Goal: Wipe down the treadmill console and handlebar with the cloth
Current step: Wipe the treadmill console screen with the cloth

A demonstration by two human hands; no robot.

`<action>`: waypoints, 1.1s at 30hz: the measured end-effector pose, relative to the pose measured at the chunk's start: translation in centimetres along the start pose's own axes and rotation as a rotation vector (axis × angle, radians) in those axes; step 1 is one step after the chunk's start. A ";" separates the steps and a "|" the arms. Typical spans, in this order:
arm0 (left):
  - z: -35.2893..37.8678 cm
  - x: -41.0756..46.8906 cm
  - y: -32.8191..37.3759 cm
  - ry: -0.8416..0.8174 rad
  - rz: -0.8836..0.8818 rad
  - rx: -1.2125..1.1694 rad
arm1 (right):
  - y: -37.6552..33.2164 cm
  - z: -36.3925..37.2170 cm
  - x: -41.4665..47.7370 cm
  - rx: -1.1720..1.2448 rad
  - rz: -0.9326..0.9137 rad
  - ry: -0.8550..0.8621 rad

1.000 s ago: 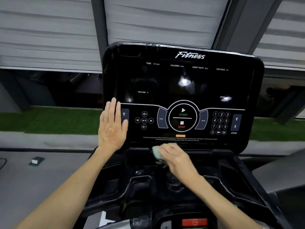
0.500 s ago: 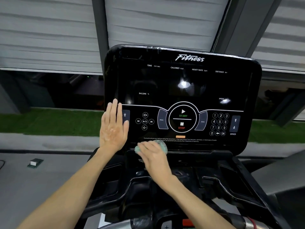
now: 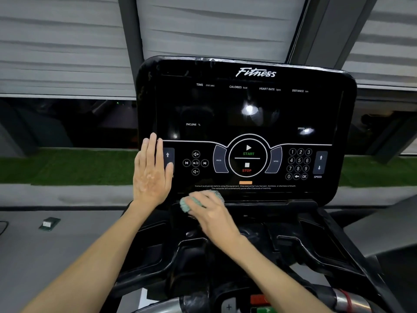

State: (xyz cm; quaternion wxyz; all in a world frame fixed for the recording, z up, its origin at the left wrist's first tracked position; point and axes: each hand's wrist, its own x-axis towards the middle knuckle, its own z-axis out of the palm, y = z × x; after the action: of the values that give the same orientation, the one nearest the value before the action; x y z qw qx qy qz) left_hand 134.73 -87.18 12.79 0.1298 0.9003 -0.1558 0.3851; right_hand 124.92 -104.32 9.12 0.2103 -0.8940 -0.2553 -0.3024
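The black glossy treadmill console point(image 3: 246, 109) stands upright in front of me, with START and STOP buttons in its middle. My left hand point(image 3: 152, 172) lies flat and open against the console's lower left edge, partly over the incline button. My right hand point(image 3: 211, 211) grips a small pale green cloth point(image 3: 187, 204) and presses it on the ledge just below the console's bottom edge, left of centre. The handlebar point(image 3: 352, 301), silver with a red ring, shows at the bottom right.
Black tray pockets point(image 3: 300, 242) sit below the console on both sides. Window blinds point(image 3: 63, 48) hang behind, with a green grass strip point(image 3: 67, 168) outside. A small green box point(image 3: 48, 223) lies on the grey floor at left.
My right hand slid the cloth leftward along the ledge under the console during the last second. My left hand stayed flat on the console's left edge.
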 end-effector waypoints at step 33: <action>-0.1 0.1 0.0 0.007 0.003 -0.009 | 8.8 -10.6 -6.9 -0.096 0.262 -0.092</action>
State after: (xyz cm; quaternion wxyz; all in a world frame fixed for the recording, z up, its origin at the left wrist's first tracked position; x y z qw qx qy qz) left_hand 134.72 -87.21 12.92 0.1338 0.8982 -0.1586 0.3876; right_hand 120.69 -119.11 10.45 0.1930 -0.9416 -0.1310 -0.2428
